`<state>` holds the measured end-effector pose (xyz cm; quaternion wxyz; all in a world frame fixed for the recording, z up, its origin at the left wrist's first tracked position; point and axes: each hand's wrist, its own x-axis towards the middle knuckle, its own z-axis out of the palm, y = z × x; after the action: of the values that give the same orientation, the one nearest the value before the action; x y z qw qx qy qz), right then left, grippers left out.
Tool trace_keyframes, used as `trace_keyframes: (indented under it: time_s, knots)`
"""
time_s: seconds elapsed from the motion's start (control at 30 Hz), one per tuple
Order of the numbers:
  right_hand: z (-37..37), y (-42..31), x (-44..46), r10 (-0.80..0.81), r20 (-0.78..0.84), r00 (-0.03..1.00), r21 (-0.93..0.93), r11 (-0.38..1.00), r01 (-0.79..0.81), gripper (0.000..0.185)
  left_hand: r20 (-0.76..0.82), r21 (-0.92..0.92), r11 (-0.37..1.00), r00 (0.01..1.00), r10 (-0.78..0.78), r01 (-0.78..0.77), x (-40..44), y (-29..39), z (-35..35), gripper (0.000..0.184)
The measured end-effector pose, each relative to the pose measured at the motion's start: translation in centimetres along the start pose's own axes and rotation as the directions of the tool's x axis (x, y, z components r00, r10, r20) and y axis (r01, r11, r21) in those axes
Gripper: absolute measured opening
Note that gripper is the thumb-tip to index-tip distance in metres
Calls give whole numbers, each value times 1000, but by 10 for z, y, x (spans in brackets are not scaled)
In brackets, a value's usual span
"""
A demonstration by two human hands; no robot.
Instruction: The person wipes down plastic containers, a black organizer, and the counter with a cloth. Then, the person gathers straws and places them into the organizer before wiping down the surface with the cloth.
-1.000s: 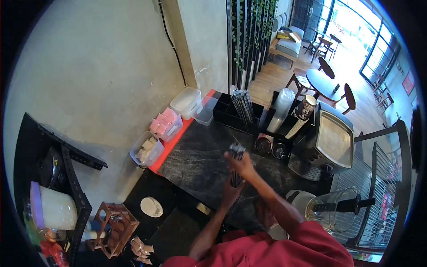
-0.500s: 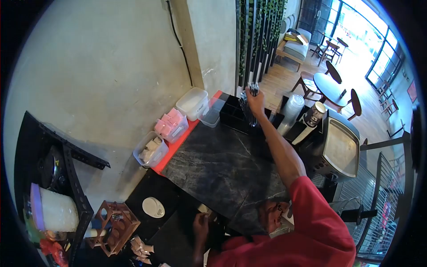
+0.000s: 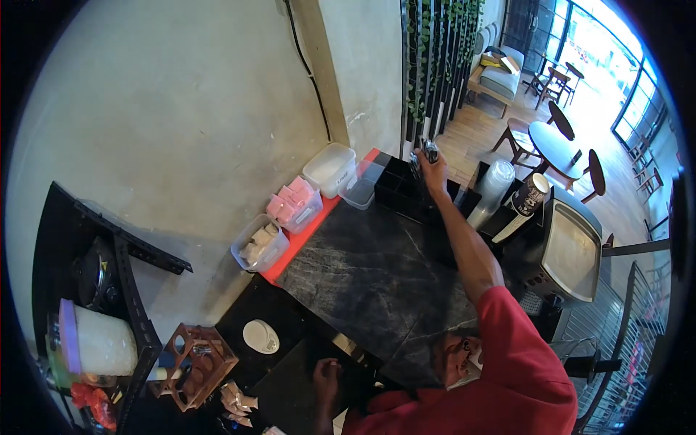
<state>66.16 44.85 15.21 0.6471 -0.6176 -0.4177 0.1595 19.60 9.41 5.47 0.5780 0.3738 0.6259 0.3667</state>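
Observation:
My right hand (image 3: pixel 433 172) is closed round a bundle of dark wrapped sticks (image 3: pixel 431 151), over the black divided organizer (image 3: pixel 402 190) at the back of the counter. More of the dark sticks stand in the organizer, partly behind my fingers. Low in the view, my left hand (image 3: pixel 328 373) hangs near the counter's front edge with its fingers curled; whether anything is in them is hidden.
Along the wall stand clear tubs of pink packets (image 3: pixel 293 203) and beige packets (image 3: pixel 259 243). Right of the organizer are plastic cups (image 3: pixel 494 187), paper cups (image 3: pixel 531 193) and a metal-topped machine (image 3: pixel 573 243). A white oval scale (image 3: pixel 261 336) lies lower left.
From between both hands above the counter, the bundle has gone up to the organizer in my right hand. My left hand has let go and dropped toward the front edge. The view has shifted slightly.

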Motion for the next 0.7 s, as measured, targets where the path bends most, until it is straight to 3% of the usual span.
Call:
trace_keyframes:
  time_s: [0.13,0.17,0.2,0.27,0.33,0.37,0.47,0.53,0.6,0.7]
  knots:
    - [4,8,6,-75,62,995,0,997,75,28,140,-18,995,985,101,-100,27,22,24,14]
    - [2,27,5,-30,34,999,-24,999,31,29,182,12,988,972,147,-152,36,30,32,14]
    - [2,49,4,-84,-8,996,-45,995,84,30,179,10,987,972,153,-158,48,33,43,14]
    - [4,57,-12,-159,-78,984,-21,987,158,24,290,-182,951,910,296,-251,65,46,66,16]
    - [-1,53,-24,-103,-55,993,-95,991,97,44,360,25,960,898,252,-279,69,78,84,19]
    - [-1,54,-25,-122,-64,991,-130,985,113,51,358,28,962,901,245,-272,74,87,93,19]
    - [-4,13,-34,-195,-149,969,-262,953,152,56,446,115,945,866,227,-306,82,88,116,20]
    - [-10,2,-30,-211,-71,975,-284,941,183,59,530,162,945,833,158,-283,91,80,128,18]
    - [-13,-2,-28,-350,-59,935,-315,895,316,62,558,157,944,815,158,-291,90,73,136,17]
    - [-18,36,-24,-279,64,958,-475,836,275,66,587,140,928,784,202,-345,80,62,139,17]
